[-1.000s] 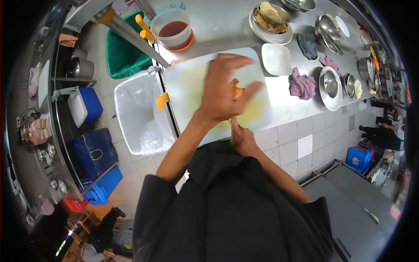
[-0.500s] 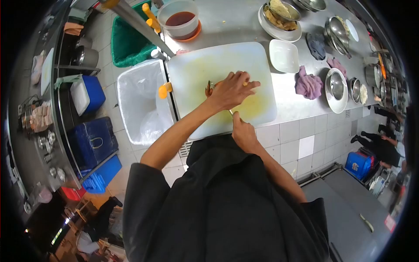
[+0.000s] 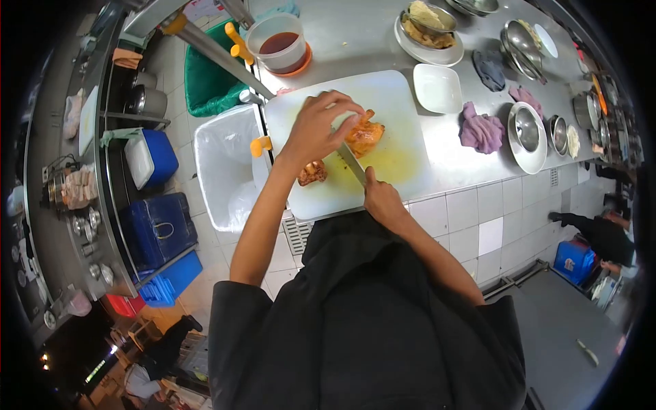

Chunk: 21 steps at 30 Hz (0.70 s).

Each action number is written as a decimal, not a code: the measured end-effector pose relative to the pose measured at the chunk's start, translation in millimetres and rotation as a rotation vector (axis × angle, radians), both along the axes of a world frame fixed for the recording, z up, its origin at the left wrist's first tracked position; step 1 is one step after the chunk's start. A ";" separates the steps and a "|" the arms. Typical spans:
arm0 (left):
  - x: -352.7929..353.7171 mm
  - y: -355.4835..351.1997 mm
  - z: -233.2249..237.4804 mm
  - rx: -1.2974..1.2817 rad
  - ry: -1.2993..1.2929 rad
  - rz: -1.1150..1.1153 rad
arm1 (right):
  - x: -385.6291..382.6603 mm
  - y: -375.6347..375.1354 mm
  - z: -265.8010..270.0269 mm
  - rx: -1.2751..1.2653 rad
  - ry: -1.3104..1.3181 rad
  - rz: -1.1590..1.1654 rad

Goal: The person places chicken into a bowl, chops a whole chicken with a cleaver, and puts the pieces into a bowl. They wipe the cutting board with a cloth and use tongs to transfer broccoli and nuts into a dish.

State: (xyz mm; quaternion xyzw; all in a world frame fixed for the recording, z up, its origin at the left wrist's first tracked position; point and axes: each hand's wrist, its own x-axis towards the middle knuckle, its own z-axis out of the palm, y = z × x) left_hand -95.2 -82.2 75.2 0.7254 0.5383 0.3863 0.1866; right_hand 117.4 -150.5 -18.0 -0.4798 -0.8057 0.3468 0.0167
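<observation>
Head view: a golden-brown roast chicken piece [image 3: 365, 139] is seen mid-board on a white plastic cutting board [image 3: 400, 96], which is set on the stainless steel desk [image 3: 355, 37]. The left hand [image 3: 316, 128] is curled over the chicken's left side, fingers pressed onto it. The right hand [image 3: 383, 201], at the board's near edge, is closed round the handle of a steel knife [image 3: 350, 162]. The blade is angled twd the chicken, its tip lost by the left hand. A smaller browned cut piece [image 3: 312, 172] is seen just left of the blade, apart from the main piece. Step is judged to be portioning, w/ a cut being lined up. For the next move, fingertips must be kept clear of the edge & firm downward pressure applied.
</observation>
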 end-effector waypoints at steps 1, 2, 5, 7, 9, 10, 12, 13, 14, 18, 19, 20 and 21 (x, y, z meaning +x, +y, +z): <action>0.8 8.9 -5.7 -0.039 0.108 -0.183 | 2.6 2.4 -1.3 0.009 0.006 -0.011; 2.7 20.3 -17.3 -0.026 0.117 -0.192 | 5.6 6.5 -4.3 -0.012 0.028 -0.004; 8.0 52.0 -69.8 -0.204 0.342 -0.465 | 19.4 18.8 13.7 -0.067 0.059 -0.014; 10.3 62.5 -80.8 -0.179 0.454 -0.464 | 36.6 23.1 33.8 -0.104 0.067 -0.042; 12.9 74.5 -77.6 -0.152 0.562 -0.476 | 61.9 23.1 45.9 -0.166 0.056 -0.056; 14.2 74.0 -70.8 -0.190 0.590 -0.461 | 74.3 21.4 48.7 -0.166 0.065 -0.082; 13.3 65.8 -66.4 -0.233 0.626 -0.466 | 100.0 13.2 49.5 -0.202 0.050 -0.109; 9.2 61.0 -71.3 -0.143 0.638 -0.426 | 110.6 8.4 43.5 -0.174 0.063 -0.136; 8.1 56.4 -76.5 -0.051 0.648 -0.382 | 121.8 3.4 41.5 -0.175 0.072 -0.150; 16.3 27.6 -86.9 0.028 0.662 -0.271 | 148.6 -6.1 68.4 -0.266 0.092 -0.296; 18.3 22.1 -86.2 0.000 0.618 -0.249 | 152.9 -7.6 70.1 -0.312 0.103 -0.345; 20.4 16.6 -85.4 -0.027 0.574 -0.227 | 156.2 -9.0 68.6 -0.312 0.115 -0.359; 26.6 7.3 -86.5 0.002 0.548 -0.211 | 160.2 -11.2 67.5 -0.299 0.137 -0.410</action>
